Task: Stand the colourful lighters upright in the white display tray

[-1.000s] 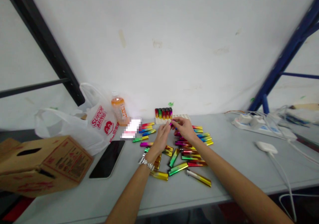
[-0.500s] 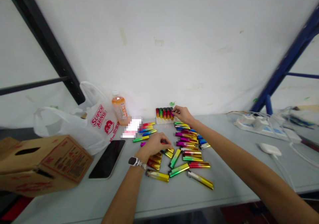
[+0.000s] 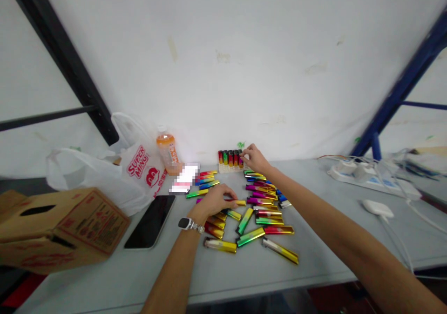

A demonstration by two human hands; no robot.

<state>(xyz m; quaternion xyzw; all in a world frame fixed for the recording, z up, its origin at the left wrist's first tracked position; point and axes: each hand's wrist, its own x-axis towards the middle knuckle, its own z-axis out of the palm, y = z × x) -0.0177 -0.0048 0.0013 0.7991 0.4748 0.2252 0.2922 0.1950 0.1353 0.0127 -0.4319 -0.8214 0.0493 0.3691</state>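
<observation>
Several shiny multicoloured lighters (image 3: 267, 214) lie scattered across the middle of the grey table (image 3: 314, 253). At the back by the wall, a white tray (image 3: 230, 168) holds a row of upright lighters (image 3: 229, 157). My right hand (image 3: 254, 157) reaches to the right end of that row, fingers pinched on a lighter there. My left hand (image 3: 215, 199), with a watch on its wrist, rests palm down on the lighters lying flat, fingers curled over a pink and yellow lighter (image 3: 237, 203).
A black phone (image 3: 151, 222) lies left of the lighters. Further left stand a cardboard box (image 3: 59, 228), a white plastic bag (image 3: 115, 174) and an orange drink bottle (image 3: 167, 155). A power strip (image 3: 370, 177), a white adapter (image 3: 375, 207) and cables occupy the right side.
My right hand went from the middle of the table back to the tray's right end. My left hand dropped down onto the flat lighters and closed over one.
</observation>
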